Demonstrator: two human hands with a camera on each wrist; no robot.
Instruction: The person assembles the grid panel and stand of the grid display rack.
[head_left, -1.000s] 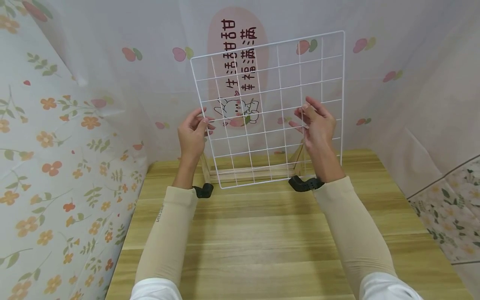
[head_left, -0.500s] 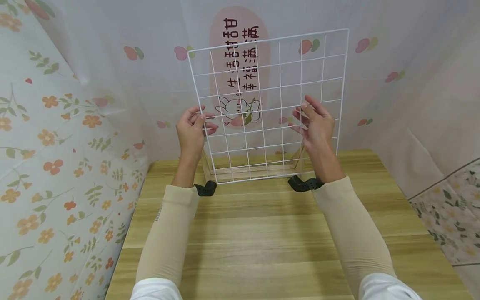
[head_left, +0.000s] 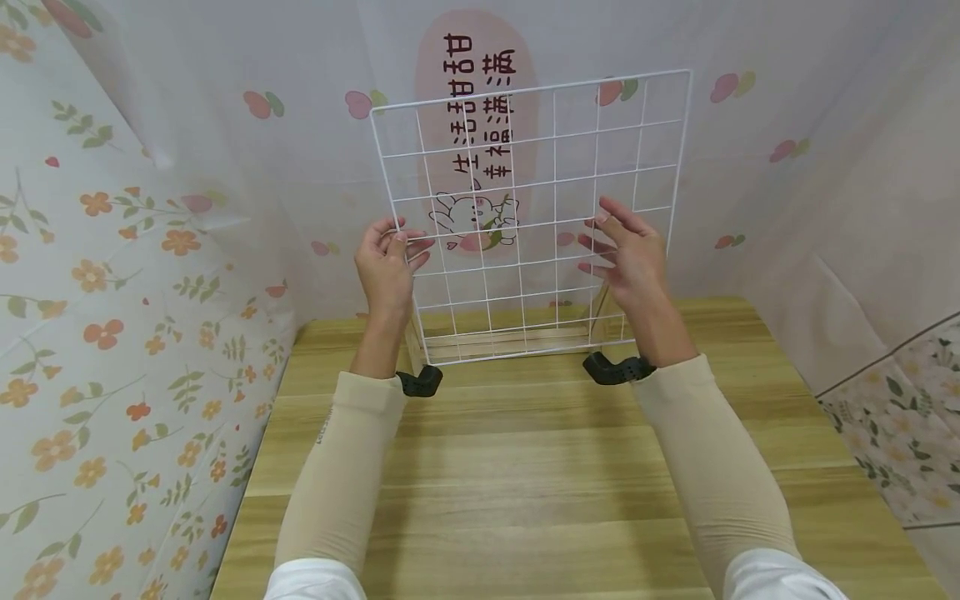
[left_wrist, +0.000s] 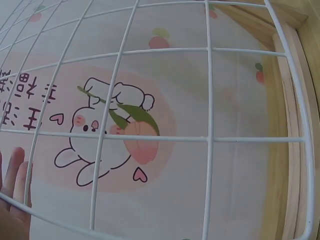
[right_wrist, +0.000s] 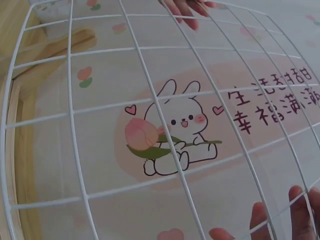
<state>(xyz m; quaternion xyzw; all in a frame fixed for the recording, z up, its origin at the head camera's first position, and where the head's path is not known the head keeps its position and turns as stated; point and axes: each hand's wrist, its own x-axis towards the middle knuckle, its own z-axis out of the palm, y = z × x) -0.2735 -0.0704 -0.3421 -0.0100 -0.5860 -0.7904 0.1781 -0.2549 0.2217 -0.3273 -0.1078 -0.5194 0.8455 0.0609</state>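
Note:
A white wire grid panel (head_left: pixel 556 222) stands nearly upright in front of the person, tilted so its right side is higher. My left hand (head_left: pixel 386 271) pinches its left edge wire between thumb and fingers. Further right, my right hand (head_left: pixel 636 262) holds a wire inside the grid, thumb in front and fingertips behind. Behind the panel's lower edge lies a wooden stand (head_left: pixel 414 346) with a crossbar and slanted side pieces; the lower edge overlaps it in the head view. The left wrist view shows the panel's side wire running close beside the wooden bar (left_wrist: pixel 295 165).
A wood-grain table (head_left: pixel 517 467) spreads below the forearms. Behind it hangs a pale cloth (head_left: pixel 300 183) printed with fruit, a rabbit and writing. A floral curtain (head_left: pixel 135 375) borders the left side. Black camera mounts (head_left: pixel 613 368) sit at both wrists.
The panel's lower left corner has shifted up and left toward the wooden stand. Its upper right corner has recently dropped slightly. Both hands keep hold, with only small shifts.

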